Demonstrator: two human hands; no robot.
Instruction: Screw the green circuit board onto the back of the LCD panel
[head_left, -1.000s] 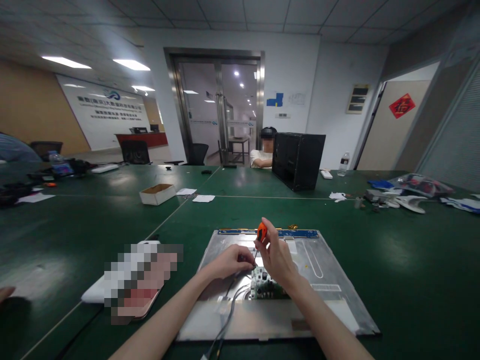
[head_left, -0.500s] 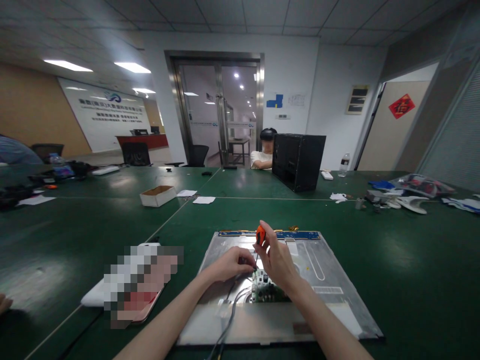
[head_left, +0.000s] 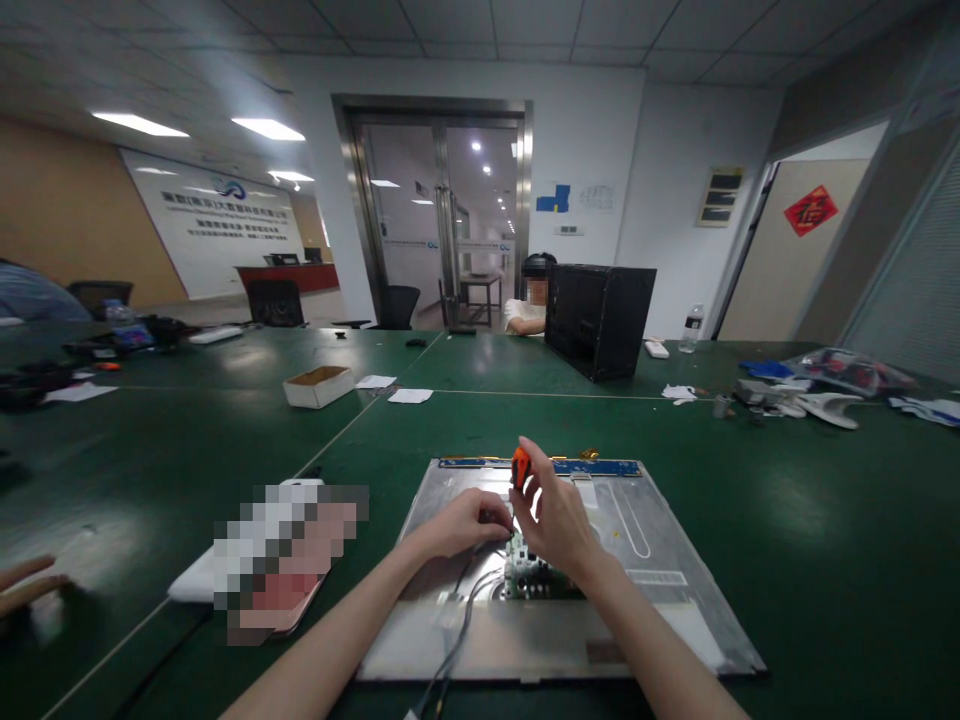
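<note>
My right hand (head_left: 556,515) is closed round the orange and black handle of a screwdriver (head_left: 520,468), held nearly upright. Its thin shaft points down at the upper left edge of a green circuit board (head_left: 525,578). Beside the shaft, the fingers of my left hand (head_left: 472,522) are pinched together at that same edge; what is between them is hidden. The board sits on the metal back of a flat display panel (head_left: 667,560), partly covered by my right hand and forearm. Dark cables (head_left: 466,628) run from near the board towards me.
A white device (head_left: 196,578) and a pinkish phone-like object (head_left: 294,610), both partly blurred out, lie left. Another person's hand (head_left: 30,588) rests at the left edge. Beyond are a small open box (head_left: 319,388), a black computer case (head_left: 600,322), a seated person (head_left: 525,315) and a bottle (head_left: 691,328).
My hands and the screwdriver keep nearly the same place on the board. The other person's hand at the left edge has come further into view. The whole view has shifted slightly.
</note>
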